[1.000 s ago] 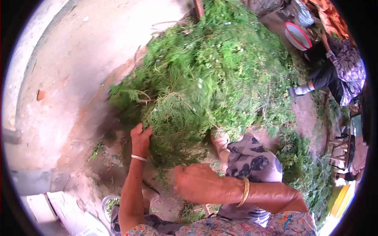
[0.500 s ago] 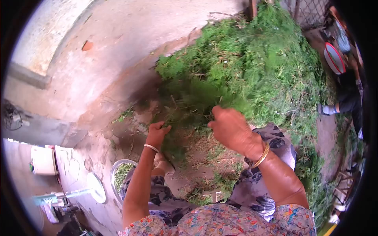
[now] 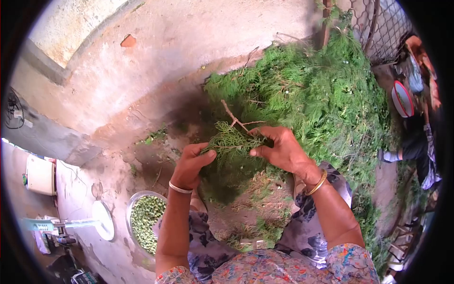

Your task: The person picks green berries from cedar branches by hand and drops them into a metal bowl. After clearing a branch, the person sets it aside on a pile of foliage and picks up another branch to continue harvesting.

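Observation:
A flat green conifer sprig (image 3: 231,142) with a bare brown twig (image 3: 232,113) at its top stretches between my two hands. My left hand (image 3: 190,166), with a white bangle at the wrist, is closed, its thumb and fingers pinching the left tip of the foliage. Closed on the sprig's right end, near the twig's base, is my right hand (image 3: 286,154), wearing a gold bangle. A metal basin (image 3: 131,215) of small green pieces (image 3: 147,217) sits on the ground by my left knee.
A large heap of cut green branches (image 3: 326,99) spreads ahead and right, against a wire fence (image 3: 385,28). At the far right are another person's leg (image 3: 416,149) and a red-rimmed basin (image 3: 402,99). A white fan (image 3: 104,220) and a cream box (image 3: 40,175) stand left.
Both hands were blurred over the dark ground before; now they hold the sprig steadily between them. My view has shifted slightly, showing more of the basin.

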`<state>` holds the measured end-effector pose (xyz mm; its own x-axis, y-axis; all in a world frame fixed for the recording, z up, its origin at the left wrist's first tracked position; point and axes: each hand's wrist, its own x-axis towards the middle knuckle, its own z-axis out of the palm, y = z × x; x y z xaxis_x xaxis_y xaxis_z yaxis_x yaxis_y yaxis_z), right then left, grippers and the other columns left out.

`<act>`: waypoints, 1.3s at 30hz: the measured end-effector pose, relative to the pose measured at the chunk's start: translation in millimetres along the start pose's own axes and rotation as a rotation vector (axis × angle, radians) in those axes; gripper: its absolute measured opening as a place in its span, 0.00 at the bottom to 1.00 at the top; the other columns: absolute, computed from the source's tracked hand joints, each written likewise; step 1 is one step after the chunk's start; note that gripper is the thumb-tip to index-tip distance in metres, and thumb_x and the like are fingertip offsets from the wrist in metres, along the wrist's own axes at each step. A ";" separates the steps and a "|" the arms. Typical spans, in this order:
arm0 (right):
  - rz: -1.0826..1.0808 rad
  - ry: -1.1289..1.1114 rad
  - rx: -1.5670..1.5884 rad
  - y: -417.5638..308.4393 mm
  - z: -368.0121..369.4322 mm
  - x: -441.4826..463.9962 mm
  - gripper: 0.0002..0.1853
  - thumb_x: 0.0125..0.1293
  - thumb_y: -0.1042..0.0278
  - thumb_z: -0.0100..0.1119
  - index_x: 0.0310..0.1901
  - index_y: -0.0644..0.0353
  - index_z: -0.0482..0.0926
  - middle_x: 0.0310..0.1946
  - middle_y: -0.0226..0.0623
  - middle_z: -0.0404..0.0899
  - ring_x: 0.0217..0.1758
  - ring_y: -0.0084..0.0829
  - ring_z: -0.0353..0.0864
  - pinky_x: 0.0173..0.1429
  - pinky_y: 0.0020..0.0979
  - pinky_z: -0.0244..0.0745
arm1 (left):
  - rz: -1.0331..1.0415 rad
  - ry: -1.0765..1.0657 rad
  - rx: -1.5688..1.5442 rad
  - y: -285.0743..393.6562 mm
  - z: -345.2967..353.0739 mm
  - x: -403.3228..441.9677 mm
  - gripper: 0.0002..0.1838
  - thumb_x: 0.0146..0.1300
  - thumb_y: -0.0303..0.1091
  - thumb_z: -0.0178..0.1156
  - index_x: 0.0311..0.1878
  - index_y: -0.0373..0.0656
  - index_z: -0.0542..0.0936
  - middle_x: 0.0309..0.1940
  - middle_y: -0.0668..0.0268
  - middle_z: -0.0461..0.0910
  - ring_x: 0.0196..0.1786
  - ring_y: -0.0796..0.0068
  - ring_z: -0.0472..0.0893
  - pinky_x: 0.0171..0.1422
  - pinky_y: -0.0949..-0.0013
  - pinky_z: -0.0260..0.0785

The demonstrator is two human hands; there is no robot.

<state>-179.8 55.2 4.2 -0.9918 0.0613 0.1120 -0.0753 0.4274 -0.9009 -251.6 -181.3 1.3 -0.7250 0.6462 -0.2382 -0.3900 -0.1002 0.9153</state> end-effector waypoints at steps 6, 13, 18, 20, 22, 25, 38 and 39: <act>0.099 0.098 0.293 11.7 25.5 16.2 0.13 0.60 0.65 0.64 0.27 0.68 0.76 0.14 0.31 0.60 0.21 0.16 0.56 0.23 0.28 0.56 | 0.018 0.131 0.063 -0.8 -4.4 13.1 0.18 0.57 0.31 0.64 0.49 0.31 0.77 0.40 0.65 0.80 0.42 0.77 0.77 0.50 0.73 0.69; 0.106 0.334 -0.020 14.2 42.8 19.0 0.25 0.63 0.62 0.60 0.15 0.68 0.63 0.10 0.43 0.55 0.15 0.27 0.53 0.20 0.35 0.54 | 0.966 0.939 1.082 9.1 1.0 15.2 0.22 0.48 0.26 0.70 0.48 0.32 0.77 0.39 0.55 0.80 0.42 0.68 0.78 0.49 0.70 0.70; 0.114 0.308 -0.069 8.5 58.9 17.6 0.24 0.64 0.62 0.58 0.16 0.69 0.63 0.12 0.50 0.59 0.15 0.40 0.54 0.21 0.40 0.56 | 0.761 0.655 0.885 -13.8 17.9 11.2 0.16 0.50 0.26 0.67 0.44 0.33 0.79 0.32 0.60 0.81 0.33 0.74 0.79 0.39 0.73 0.71; 0.101 0.284 -0.048 8.6 64.3 19.0 0.24 0.64 0.62 0.58 0.16 0.68 0.63 0.12 0.50 0.60 0.15 0.42 0.54 0.22 0.41 0.56 | 0.587 0.596 0.747 -20.1 25.4 13.1 0.16 0.49 0.26 0.69 0.41 0.32 0.79 0.30 0.57 0.81 0.31 0.72 0.81 0.37 0.72 0.72; 0.106 0.253 -0.010 11.2 68.6 19.3 0.24 0.65 0.61 0.58 0.16 0.68 0.64 0.13 0.50 0.60 0.16 0.41 0.54 0.21 0.40 0.56 | 0.444 0.545 0.617 -23.0 31.7 14.2 0.16 0.50 0.26 0.68 0.42 0.32 0.78 0.29 0.57 0.82 0.30 0.74 0.81 0.37 0.72 0.72; 0.072 0.168 0.017 7.9 72.4 16.3 0.23 0.64 0.62 0.58 0.16 0.67 0.65 0.13 0.51 0.61 0.15 0.43 0.57 0.21 0.40 0.57 | 0.454 0.536 0.575 -29.2 32.2 16.2 0.16 0.49 0.26 0.68 0.42 0.34 0.79 0.29 0.57 0.82 0.30 0.75 0.81 0.36 0.73 0.72; 0.008 0.057 -0.055 -0.4 61.7 13.8 0.23 0.62 0.65 0.60 0.15 0.66 0.64 0.12 0.50 0.59 0.15 0.44 0.55 0.20 0.39 0.55 | 0.254 0.462 0.383 -22.3 28.2 4.1 0.09 0.55 0.25 0.62 0.39 0.32 0.79 0.24 0.63 0.80 0.25 0.80 0.77 0.26 0.76 0.67; 0.029 0.051 -0.014 0.6 60.3 14.1 0.23 0.62 0.65 0.60 0.15 0.66 0.63 0.11 0.47 0.58 0.15 0.40 0.53 0.20 0.38 0.54 | 0.253 0.461 0.382 -17.4 28.4 2.2 0.09 0.55 0.25 0.62 0.39 0.32 0.79 0.24 0.63 0.80 0.25 0.80 0.77 0.26 0.76 0.67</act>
<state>-200.0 2.0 -20.0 -0.9870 0.1195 0.1074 -0.0447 0.4375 -0.8981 -230.3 -156.7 -5.9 -0.9705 0.2383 -0.0374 -0.0077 0.1243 0.9922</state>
